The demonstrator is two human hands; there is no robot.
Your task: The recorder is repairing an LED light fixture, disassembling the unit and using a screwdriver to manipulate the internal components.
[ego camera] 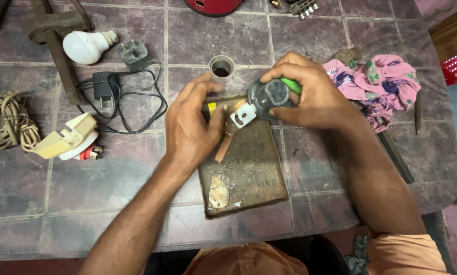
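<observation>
I see no packages, signs or screens near my hands, only a small yellow label (211, 107) peeking out under my left thumb.

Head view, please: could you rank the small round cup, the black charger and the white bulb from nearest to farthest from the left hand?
From the left hand:
1. Small round cup, just beyond its fingers, toward the table's far side.
2. Black charger, to its left, amid its coiled cable.
3. White bulb, farther left and farther back, near the table's far corner.
</observation>
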